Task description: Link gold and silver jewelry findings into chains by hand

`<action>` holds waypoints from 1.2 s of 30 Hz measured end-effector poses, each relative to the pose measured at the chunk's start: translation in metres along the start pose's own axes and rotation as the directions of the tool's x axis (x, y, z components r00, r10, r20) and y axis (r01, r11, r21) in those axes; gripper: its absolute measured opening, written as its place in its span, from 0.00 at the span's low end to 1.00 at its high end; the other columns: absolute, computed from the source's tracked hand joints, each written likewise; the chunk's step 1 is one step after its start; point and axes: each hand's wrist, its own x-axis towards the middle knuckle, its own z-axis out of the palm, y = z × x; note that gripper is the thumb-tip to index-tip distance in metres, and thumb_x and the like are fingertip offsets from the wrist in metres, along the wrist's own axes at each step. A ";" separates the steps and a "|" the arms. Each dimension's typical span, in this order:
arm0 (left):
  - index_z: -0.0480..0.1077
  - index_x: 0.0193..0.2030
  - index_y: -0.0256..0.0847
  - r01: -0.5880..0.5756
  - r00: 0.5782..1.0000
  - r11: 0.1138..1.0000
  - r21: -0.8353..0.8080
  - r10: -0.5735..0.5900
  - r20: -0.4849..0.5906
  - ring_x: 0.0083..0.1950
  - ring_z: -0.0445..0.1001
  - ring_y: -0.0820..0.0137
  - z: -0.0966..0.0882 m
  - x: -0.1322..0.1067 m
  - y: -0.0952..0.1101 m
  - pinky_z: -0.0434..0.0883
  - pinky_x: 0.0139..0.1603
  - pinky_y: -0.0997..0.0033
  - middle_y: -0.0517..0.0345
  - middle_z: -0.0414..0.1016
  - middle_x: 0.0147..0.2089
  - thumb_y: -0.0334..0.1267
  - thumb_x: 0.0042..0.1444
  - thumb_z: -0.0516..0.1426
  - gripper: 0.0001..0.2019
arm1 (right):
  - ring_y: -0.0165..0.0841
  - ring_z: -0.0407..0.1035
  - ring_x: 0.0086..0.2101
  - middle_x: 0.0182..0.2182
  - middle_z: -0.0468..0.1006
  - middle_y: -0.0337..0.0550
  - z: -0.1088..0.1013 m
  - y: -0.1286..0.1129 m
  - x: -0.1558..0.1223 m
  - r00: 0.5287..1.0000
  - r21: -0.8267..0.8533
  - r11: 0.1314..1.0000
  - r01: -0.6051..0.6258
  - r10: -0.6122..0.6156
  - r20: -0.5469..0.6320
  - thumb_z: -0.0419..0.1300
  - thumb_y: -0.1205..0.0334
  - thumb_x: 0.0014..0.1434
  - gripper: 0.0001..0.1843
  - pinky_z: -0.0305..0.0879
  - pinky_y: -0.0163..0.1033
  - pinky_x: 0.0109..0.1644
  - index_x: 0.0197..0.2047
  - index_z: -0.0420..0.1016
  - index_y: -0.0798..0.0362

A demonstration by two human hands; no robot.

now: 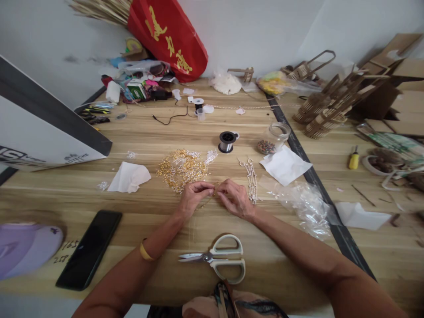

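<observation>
My left hand (194,195) is closed in a pinch on a thin gold chain (206,203), part of which hangs in a loop below the fingers. My right hand (234,197) meets it fingertip to fingertip, its curled fingers closed at the chain's other side; the exact grip there is small and partly hidden. Just beyond my left hand lies a tangled pile of gold and silver chains (182,168). Several beaded silver chains (252,179) lie beside my right hand. Scissors with cream handles (215,257) rest on the table nearer my body, blades pointing left.
A wire spool (227,142) and a glass jar of beads (274,138) stand beyond my hands. Paper sheets (128,177) and crumpled plastic bags (306,205) flank them. A phone (89,249) lies at left. A yellow screwdriver (354,159) and woven baskets (323,110) are at right.
</observation>
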 end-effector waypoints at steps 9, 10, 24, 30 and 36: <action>0.78 0.30 0.37 0.055 0.998 0.994 -0.092 -0.051 0.037 0.29 0.73 0.72 -0.002 0.001 -0.004 0.69 0.38 0.71 0.57 0.78 0.27 0.34 0.40 0.66 0.08 | 0.31 0.67 0.33 0.33 0.73 0.45 0.000 0.002 -0.001 1.000 -0.007 1.000 -0.002 0.002 0.005 0.53 0.68 0.62 0.04 0.65 0.36 0.35 0.41 0.65 0.52; 0.78 0.31 0.36 0.062 0.997 0.993 -0.104 -0.058 0.042 0.29 0.73 0.72 -0.002 0.001 -0.005 0.69 0.38 0.71 0.57 0.78 0.27 0.34 0.40 0.66 0.09 | 0.31 0.67 0.33 0.33 0.73 0.45 0.001 0.002 -0.001 1.000 -0.007 1.000 -0.002 0.002 0.000 0.53 0.68 0.62 0.04 0.65 0.36 0.35 0.41 0.66 0.52; 0.78 0.29 0.36 0.111 0.994 0.978 -0.178 -0.105 0.040 0.27 0.72 0.74 0.001 0.001 -0.001 0.69 0.35 0.73 0.57 0.78 0.26 0.34 0.37 0.67 0.09 | 0.31 0.67 0.32 0.32 0.72 0.44 0.001 0.004 -0.003 1.000 -0.001 1.000 -0.015 0.015 0.003 0.53 0.68 0.62 0.05 0.64 0.35 0.34 0.42 0.66 0.52; 0.77 0.28 0.37 0.074 0.997 0.986 -0.151 -0.071 0.025 0.27 0.72 0.75 0.000 0.001 -0.001 0.68 0.35 0.74 0.59 0.77 0.24 0.33 0.38 0.67 0.07 | 0.31 0.66 0.32 0.31 0.71 0.43 0.001 0.003 -0.002 1.000 -0.014 1.000 -0.010 0.010 0.000 0.53 0.67 0.62 0.04 0.63 0.35 0.33 0.40 0.66 0.52; 0.77 0.28 0.37 0.025 1.000 0.995 -0.092 -0.026 -0.004 0.27 0.71 0.74 -0.002 0.002 -0.003 0.68 0.34 0.74 0.60 0.76 0.24 0.33 0.39 0.66 0.06 | 0.31 0.66 0.32 0.31 0.71 0.43 0.001 0.002 -0.001 1.000 -0.020 1.000 -0.016 0.016 0.005 0.52 0.67 0.62 0.03 0.64 0.36 0.34 0.40 0.66 0.53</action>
